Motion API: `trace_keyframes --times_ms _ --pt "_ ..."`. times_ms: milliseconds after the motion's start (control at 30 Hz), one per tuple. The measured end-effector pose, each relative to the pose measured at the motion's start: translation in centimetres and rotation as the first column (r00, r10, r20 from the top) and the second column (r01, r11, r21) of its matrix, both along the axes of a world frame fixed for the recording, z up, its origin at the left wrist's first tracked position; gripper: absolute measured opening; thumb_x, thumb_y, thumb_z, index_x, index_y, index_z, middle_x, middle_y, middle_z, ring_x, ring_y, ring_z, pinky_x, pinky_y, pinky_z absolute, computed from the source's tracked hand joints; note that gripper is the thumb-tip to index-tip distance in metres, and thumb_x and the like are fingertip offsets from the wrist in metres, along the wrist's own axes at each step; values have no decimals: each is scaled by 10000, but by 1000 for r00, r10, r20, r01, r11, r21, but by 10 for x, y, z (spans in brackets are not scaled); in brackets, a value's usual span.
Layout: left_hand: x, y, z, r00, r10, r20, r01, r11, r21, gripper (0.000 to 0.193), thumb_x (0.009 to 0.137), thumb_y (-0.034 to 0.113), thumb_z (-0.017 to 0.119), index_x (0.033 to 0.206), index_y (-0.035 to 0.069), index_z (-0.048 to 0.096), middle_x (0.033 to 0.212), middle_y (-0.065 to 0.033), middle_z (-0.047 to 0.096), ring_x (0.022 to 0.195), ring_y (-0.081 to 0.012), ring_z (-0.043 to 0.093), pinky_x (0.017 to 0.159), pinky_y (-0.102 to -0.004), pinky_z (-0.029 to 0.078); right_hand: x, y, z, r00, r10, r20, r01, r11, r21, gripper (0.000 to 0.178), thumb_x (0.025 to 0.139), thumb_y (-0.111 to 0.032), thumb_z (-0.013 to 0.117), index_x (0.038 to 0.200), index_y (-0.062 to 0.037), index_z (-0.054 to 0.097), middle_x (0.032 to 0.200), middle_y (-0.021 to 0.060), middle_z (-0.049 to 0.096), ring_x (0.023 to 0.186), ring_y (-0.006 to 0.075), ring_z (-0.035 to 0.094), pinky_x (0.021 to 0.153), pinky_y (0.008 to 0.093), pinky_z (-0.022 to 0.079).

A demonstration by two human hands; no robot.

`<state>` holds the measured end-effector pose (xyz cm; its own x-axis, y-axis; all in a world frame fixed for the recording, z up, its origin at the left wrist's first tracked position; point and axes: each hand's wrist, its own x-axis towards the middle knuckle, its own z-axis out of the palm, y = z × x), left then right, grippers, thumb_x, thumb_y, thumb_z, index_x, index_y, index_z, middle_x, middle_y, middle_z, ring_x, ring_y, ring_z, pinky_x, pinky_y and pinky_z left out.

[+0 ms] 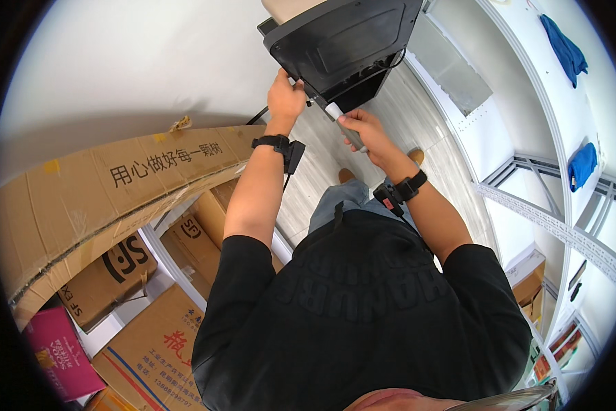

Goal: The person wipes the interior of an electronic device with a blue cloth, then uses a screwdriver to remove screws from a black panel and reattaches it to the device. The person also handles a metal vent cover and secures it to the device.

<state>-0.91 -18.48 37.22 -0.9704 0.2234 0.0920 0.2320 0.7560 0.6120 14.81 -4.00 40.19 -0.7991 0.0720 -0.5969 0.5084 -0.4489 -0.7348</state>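
My right hand [367, 133] is closed around a grey stick-shaped tool with a white end [333, 110], which points up and left toward a large black appliance [342, 41]. The tool's exact kind does not show. At the appliance's lower left edge, my left hand [285, 100] has its fingers bent and pressed together; what they pinch is too small to make out. A small dark part [309, 103] sticks out just right of these fingers. The appliance has a moulded panel, and a black cable [394, 63] loops at its right side.
A long cardboard sheet [89, 164] stands on the left, above shelves with cartons [154, 342] and a pink box [60, 353]. White metal shelving [527, 195] lines the right, with blue cloths [582, 166] on it. Grey plank flooring [441, 154] lies below.
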Motion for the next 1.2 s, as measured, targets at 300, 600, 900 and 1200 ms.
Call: trace_keyframes --times_ms 300,600,900,1200 --pt "-5 3 0 998 32 61 -33 999 15 297 846 190 606 1109 70 539 1045 -167 652 982 -388 596 831 -455 464 39 19 -11 1000 -5 -10 5 1000 -5 319 828 -287 684 985 -55 532 847 57 567 626 144 568 465 272 414" --pt "-6 11 -7 1000 24 -16 -21 989 144 314 805 155 553 1102 55 525 1038 -185 633 969 -393 593 834 -455 463 62 40 -6 998 -52 26 51 998 44 290 839 -252 677 986 -47 535 825 59 569 611 136 566 456 260 416" --pt "15 4 -31 987 161 9 -159 959 235 427 788 201 642 1127 -12 494 1137 -227 581 998 -353 590 863 -409 452 75 77 12 990 -132 -47 133 991 2 273 828 -182 669 1018 -49 526 829 48 578 643 137 571 502 274 423" --pt "63 83 -8 755 -169 633 -124 912 392 170 828 143 638 934 14 609 806 -46 628 680 -123 612 598 -264 474 94 158 19 954 -284 -95 281 959 -49 263 823 -111 636 1056 -44 533 854 69 591 666 128 565 520 243 429"
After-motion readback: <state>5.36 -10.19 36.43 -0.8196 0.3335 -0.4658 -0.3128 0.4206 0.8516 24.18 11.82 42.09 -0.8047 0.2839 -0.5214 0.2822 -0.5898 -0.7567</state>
